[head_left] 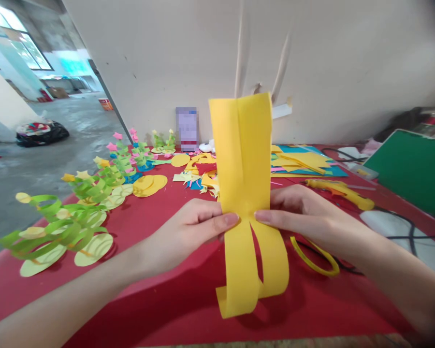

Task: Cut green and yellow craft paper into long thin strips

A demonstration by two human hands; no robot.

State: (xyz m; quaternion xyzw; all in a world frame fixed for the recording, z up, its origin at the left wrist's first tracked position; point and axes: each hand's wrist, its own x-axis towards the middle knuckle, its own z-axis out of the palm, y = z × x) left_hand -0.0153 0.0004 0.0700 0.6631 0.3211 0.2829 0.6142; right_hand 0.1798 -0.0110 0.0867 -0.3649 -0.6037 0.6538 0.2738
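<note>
Between both hands stands a sheet of yellow paper, creased down its middle. Its lower part is split into two strips that curl under toward the table. My left hand pinches the left edge, thumb in front, where the strips begin. On the opposite edge my right hand pinches at the same height, its fingers partly hidden behind the paper. A yellow loop, perhaps scissor handles, lies below my right wrist. Beyond that hand rests a yellow glue gun.
Curly green paper plants on pale ovals line the left side of the red table. Coloured scraps and yellow sheets lie behind the paper. A phone leans on the wall; a green board stands right.
</note>
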